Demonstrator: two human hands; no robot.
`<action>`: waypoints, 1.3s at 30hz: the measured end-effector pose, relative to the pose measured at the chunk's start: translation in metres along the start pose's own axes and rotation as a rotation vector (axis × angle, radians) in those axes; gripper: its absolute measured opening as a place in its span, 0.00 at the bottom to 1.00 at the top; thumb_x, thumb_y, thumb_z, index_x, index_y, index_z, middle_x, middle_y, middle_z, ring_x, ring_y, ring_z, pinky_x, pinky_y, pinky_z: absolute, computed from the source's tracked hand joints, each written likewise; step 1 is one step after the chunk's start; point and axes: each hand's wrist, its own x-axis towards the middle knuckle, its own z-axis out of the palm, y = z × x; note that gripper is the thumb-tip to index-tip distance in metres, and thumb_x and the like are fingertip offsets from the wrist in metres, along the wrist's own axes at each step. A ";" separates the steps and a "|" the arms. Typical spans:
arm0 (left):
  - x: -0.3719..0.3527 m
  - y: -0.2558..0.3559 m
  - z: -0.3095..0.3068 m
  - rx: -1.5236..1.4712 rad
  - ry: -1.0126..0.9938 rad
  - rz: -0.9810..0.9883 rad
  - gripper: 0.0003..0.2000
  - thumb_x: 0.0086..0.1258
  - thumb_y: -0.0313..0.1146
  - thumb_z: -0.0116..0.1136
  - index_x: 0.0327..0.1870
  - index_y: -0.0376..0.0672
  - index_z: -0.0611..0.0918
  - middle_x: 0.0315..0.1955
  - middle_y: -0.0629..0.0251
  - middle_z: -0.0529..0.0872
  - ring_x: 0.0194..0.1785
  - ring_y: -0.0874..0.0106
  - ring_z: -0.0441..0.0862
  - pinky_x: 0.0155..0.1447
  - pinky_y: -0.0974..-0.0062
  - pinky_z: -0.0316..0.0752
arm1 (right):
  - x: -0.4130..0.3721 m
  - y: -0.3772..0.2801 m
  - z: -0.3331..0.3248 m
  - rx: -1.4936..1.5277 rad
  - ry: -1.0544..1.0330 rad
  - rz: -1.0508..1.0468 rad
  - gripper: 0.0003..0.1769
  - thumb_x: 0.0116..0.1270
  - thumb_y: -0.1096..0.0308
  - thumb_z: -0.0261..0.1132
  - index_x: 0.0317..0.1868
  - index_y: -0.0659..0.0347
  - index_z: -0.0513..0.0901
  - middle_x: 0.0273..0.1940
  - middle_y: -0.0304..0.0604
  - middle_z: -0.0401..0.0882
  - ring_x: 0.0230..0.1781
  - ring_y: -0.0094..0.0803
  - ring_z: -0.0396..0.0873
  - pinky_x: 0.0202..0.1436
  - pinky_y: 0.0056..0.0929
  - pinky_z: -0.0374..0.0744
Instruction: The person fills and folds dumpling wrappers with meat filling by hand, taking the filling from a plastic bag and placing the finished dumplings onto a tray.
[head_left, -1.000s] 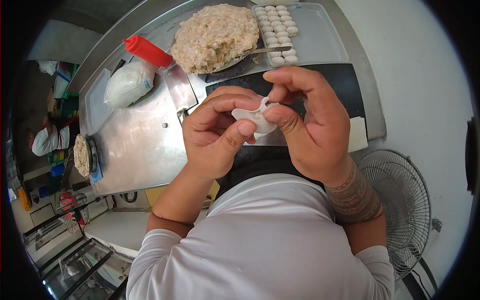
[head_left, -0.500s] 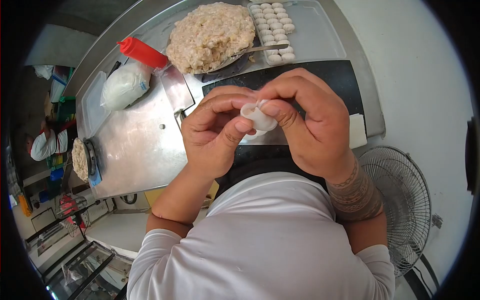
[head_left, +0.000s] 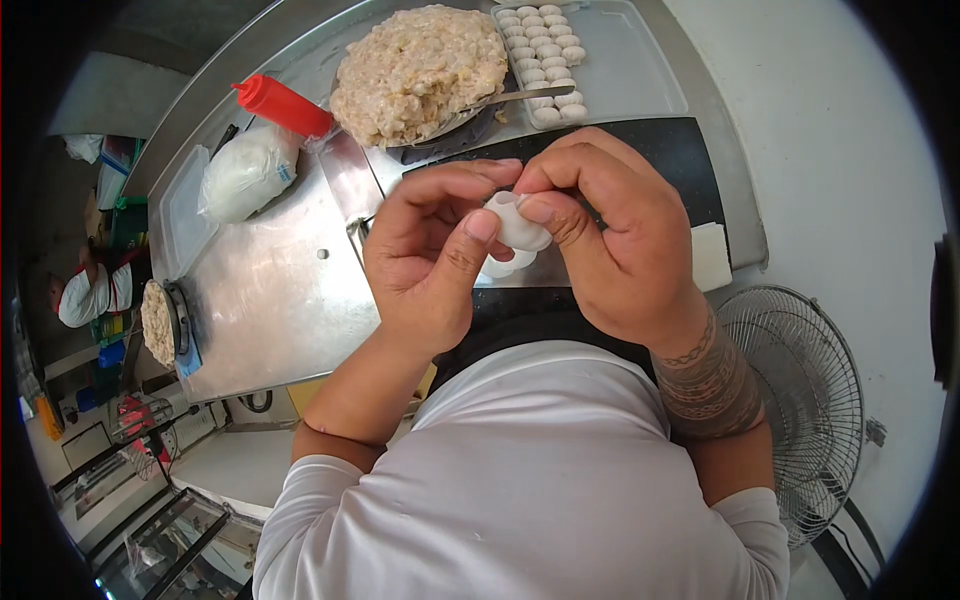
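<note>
So here we've got both hands up in the middle of the frame, pinching one little white dumpling [head_left: 517, 225] between them. Our left hand [head_left: 430, 255] is curled narrow, with thumb and forefinger closed on the dumpling's left edge. Our right hand [head_left: 610, 240] is closed on it from the right, thumb tip pressed on the top fold and the other fingers bunched over it. The dumpling is held in the air above the near edge of the steel table [head_left: 270, 300], just in front of a black mat [head_left: 680, 150]. Some more white dough peeks out right under it, but we can't tell whether that's part of the same piece. At the top of the frame there's a big mound of filling [head_left: 415, 70] with a metal utensil [head_left: 500, 100] lying against it. Just right of that is a clear tray [head_left: 640, 70] with rows of finished dumplings [head_left: 545, 65] along its left side. Upper left has a red squeeze bottle [head_left: 275, 105] lying tilted and a plastic bag of white powder [head_left: 240, 175] beside it. A white block [head_left: 712, 255] sits at the table's right edge, and a floor fan [head_left: 800, 400] is at lower right. Far left, another person [head_left: 85, 290] in a white top is well away from us.
</note>
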 end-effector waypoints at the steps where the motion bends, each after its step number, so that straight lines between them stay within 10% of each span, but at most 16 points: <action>1: -0.001 -0.001 0.002 -0.025 0.030 -0.006 0.07 0.80 0.27 0.60 0.52 0.34 0.83 0.54 0.53 0.85 0.48 0.73 0.85 0.43 0.78 0.85 | 0.000 0.002 0.001 -0.001 0.000 -0.001 0.04 0.73 0.75 0.68 0.42 0.68 0.83 0.39 0.44 0.82 0.38 0.30 0.80 0.44 0.26 0.79; 12: 0.004 -0.006 -0.008 0.239 -0.020 0.059 0.13 0.83 0.33 0.56 0.60 0.35 0.82 0.57 0.55 0.84 0.50 0.71 0.85 0.54 0.71 0.84 | -0.001 0.013 0.002 -0.296 0.113 -0.276 0.06 0.64 0.77 0.73 0.40 0.63 0.86 0.36 0.41 0.80 0.36 0.35 0.79 0.42 0.30 0.79; 14: 0.002 -0.001 -0.006 -0.336 0.043 -0.570 0.21 0.85 0.42 0.49 0.66 0.33 0.76 0.57 0.51 0.84 0.52 0.63 0.87 0.60 0.64 0.84 | 0.000 0.020 -0.002 -0.374 0.105 -0.339 0.08 0.59 0.75 0.73 0.39 0.59 0.86 0.35 0.38 0.80 0.35 0.35 0.79 0.42 0.33 0.76; 19: 0.013 -0.015 -0.021 -0.763 -0.090 -0.843 0.22 0.84 0.37 0.51 0.70 0.30 0.73 0.58 0.53 0.84 0.56 0.61 0.87 0.63 0.60 0.86 | -0.011 0.043 -0.003 -0.445 0.083 -0.420 0.12 0.50 0.72 0.72 0.37 0.55 0.84 0.32 0.34 0.76 0.33 0.34 0.78 0.41 0.35 0.73; 22: 0.027 -0.033 -0.030 -0.578 -0.102 -0.831 0.24 0.78 0.27 0.59 0.73 0.31 0.72 0.58 0.55 0.85 0.57 0.67 0.87 0.63 0.66 0.86 | -0.022 0.057 -0.015 -0.490 -0.029 -0.372 0.17 0.57 0.67 0.74 0.48 0.57 0.88 0.45 0.40 0.84 0.41 0.38 0.82 0.50 0.36 0.78; 27: 0.043 -0.049 -0.046 -0.441 -0.154 -0.829 0.27 0.77 0.28 0.61 0.75 0.33 0.71 0.57 0.58 0.86 0.56 0.72 0.86 0.60 0.71 0.86 | -0.030 0.064 -0.042 -0.235 -0.076 0.017 0.37 0.66 0.51 0.75 0.72 0.57 0.80 0.79 0.55 0.67 0.65 0.49 0.77 0.72 0.43 0.74; 35: 0.049 -0.080 -0.036 -0.201 -0.111 -0.850 0.33 0.73 0.28 0.69 0.78 0.38 0.67 0.55 0.58 0.87 0.54 0.73 0.86 0.59 0.74 0.82 | -0.010 0.096 -0.037 -0.247 -0.266 0.196 0.23 0.66 0.64 0.74 0.60 0.62 0.85 0.58 0.50 0.86 0.58 0.48 0.82 0.63 0.39 0.79; 39: 0.032 -0.096 -0.054 0.393 -0.062 -0.772 0.30 0.73 0.30 0.68 0.75 0.40 0.72 0.53 0.57 0.87 0.50 0.71 0.86 0.57 0.71 0.82 | 0.003 0.173 -0.060 -0.235 0.065 0.392 0.17 0.68 0.69 0.72 0.56 0.63 0.85 0.50 0.49 0.88 0.51 0.46 0.86 0.57 0.39 0.84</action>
